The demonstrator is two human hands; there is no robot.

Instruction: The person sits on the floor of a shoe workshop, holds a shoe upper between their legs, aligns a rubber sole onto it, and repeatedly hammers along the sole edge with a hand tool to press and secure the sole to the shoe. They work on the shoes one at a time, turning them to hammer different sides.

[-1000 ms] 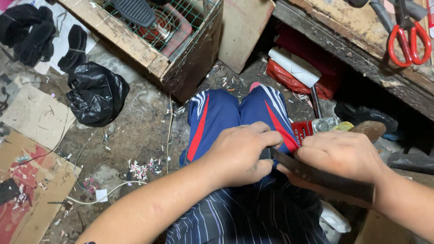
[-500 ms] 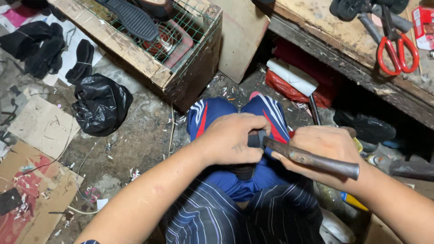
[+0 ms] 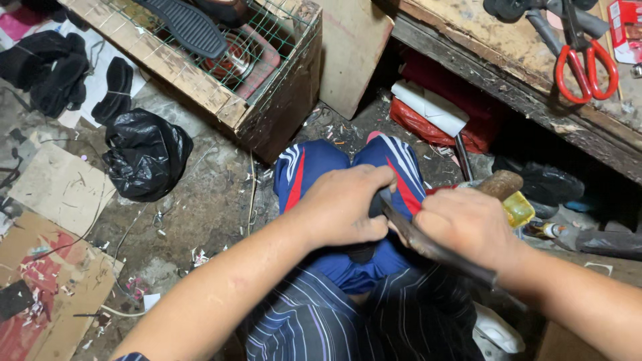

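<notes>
My left hand (image 3: 344, 207) is closed over a dark piece of shoe sole (image 3: 364, 251) that rests on my lap, over blue track trousers (image 3: 314, 167) with red and white stripes. My right hand (image 3: 468, 224) grips a long dark flat blade (image 3: 435, 251), which slants from the left hand's fingers down to the right under my wrist. The blade's edge lies against the dark piece between the two hands. Most of the dark piece is hidden by my left hand.
A wooden crate (image 3: 227, 100) with wire mesh stands at top left, a black sole (image 3: 190, 27) on it. A black plastic bag (image 3: 144, 154), cardboard (image 3: 53, 187) and scraps lie on the dirty floor. Red-handled scissors (image 3: 582, 67) lie on the workbench (image 3: 481, 47). A wooden handle (image 3: 501, 182) pokes up at right.
The view has shifted a little, and both hands have moved slightly to the right on my lap. The blade has slid along the dark piece, with the grips unchanged.
</notes>
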